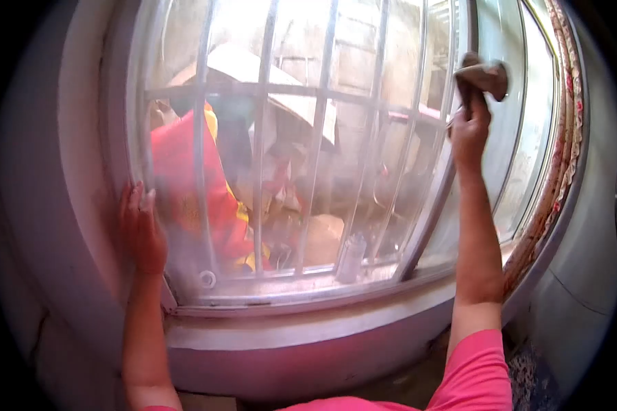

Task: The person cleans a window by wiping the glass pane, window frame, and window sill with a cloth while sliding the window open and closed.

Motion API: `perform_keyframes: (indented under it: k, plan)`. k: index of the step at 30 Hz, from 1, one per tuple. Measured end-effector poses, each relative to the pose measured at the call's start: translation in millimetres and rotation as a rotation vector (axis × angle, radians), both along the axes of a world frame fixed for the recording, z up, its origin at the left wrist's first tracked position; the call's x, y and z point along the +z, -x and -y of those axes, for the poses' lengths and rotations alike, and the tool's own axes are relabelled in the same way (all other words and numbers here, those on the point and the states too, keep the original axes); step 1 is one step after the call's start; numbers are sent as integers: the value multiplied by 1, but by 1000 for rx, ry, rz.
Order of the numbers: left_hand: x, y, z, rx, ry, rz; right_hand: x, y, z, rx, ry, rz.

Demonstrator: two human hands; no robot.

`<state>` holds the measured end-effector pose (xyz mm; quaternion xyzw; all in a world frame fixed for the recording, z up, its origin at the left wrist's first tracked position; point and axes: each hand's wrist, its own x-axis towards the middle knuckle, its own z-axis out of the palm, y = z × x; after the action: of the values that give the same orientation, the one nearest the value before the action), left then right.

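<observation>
A barred sliding window fills the view in front of me. My right hand is raised at the upper right, by the upright metal frame bar between the panes. Its fingers are closed round a crumpled brown-grey rag, which is up at the glass; whether it presses on the pane I cannot tell. Lower down on the left, my left hand lies against the window's side edge with its fingers stretched upward. That hand holds nothing.
Below the window runs a pale sill. A flowered curtain hangs along the right side. Behind the glass and bars show a red and yellow cloth-like sheet, a pale bottle and a cardboard-coloured box.
</observation>
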<state>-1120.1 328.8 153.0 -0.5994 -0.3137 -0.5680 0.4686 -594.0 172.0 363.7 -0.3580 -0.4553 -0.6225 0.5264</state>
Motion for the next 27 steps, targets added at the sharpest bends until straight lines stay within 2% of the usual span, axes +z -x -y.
perform_keyframes:
  k: [6,14,19,27]
  plan:
    - [7,-3,9,-57,3,-15,-44,27,48,324,158,-222]
    - [6,-2,4,-39,-32,-28,-93,-16,49,93,184,-77]
    - [9,-4,8,2,-35,-45,-122,-24,51,266,333,-372]
    - [10,2,4,46,-45,-76,-155,-46,40,206,380,-348]
